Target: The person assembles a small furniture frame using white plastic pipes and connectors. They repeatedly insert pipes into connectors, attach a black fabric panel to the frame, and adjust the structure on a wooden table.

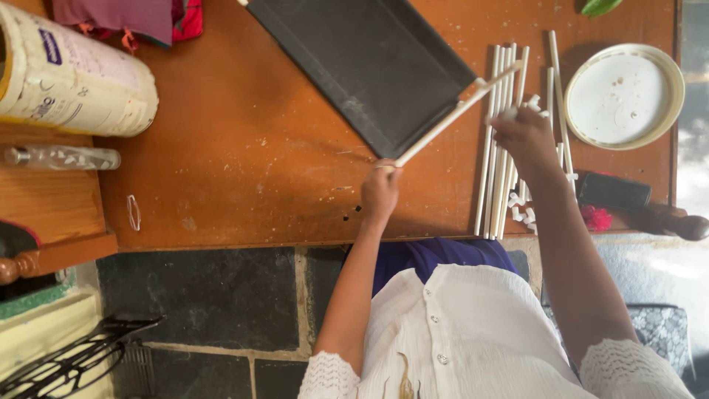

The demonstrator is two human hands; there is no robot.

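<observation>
- Currently the left hand [380,191] is pinched shut on the near end of 1 long white stick [458,112], which slants up to the right across the corner of a black slate board [369,59].
- The right hand [526,137] rests on a row of white sticks [498,148] laid side by side on the orange-brown table [244,148]; its fingers curl down onto them, but whether they grip 1 I cannot tell.
- Short white stick pieces [521,210] lie scattered just beside that row, near the table's edge.
- A round white lid [624,96] sits right of the sticks, a black brush [613,191] below it.
- Far left lie a big cream tin [70,77] on its side and a clear bottle [63,157].
</observation>
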